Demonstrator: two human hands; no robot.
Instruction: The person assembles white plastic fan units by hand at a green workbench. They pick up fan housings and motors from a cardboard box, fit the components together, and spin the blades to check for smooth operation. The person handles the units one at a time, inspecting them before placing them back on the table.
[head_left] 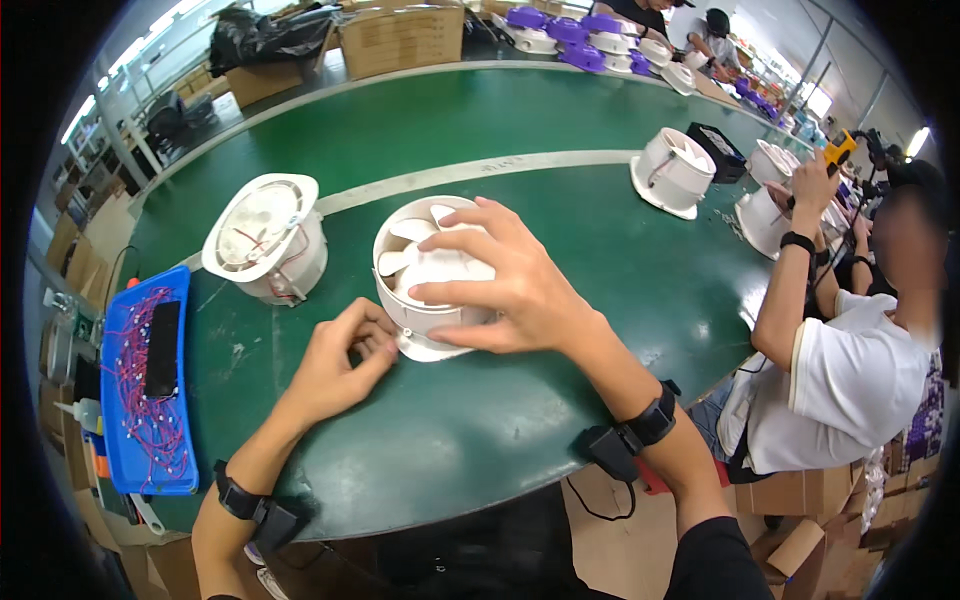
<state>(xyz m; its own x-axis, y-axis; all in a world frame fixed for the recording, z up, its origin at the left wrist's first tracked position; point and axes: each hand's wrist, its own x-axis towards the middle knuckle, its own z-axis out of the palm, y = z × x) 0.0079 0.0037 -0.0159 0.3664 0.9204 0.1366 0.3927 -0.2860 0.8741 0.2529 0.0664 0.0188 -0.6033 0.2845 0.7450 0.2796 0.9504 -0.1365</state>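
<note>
A round white fan (400, 262) with pale blades and a flanged base stands on the green table in front of me. My right hand (515, 285) lies across its top from the right, fingers spread over the blades and thumb low by the outer wall. Next to the flange's near left edge is my left hand (345, 365), its fingers curled and the thumb near the fingertips; whatever is between them is too small to make out. To the left, another white fan housing (270, 245) shows its ribbed face and thin red wires on its side.
A blue tray (190, 440) holds red and purple wires and a black box-like thing (162, 350). Farther right stand a white fan housing (680, 165) and a black box (716, 150). A person (850, 350) at the right raises a yellow tool (842, 150). Cardboard boxes (402, 42) sit behind.
</note>
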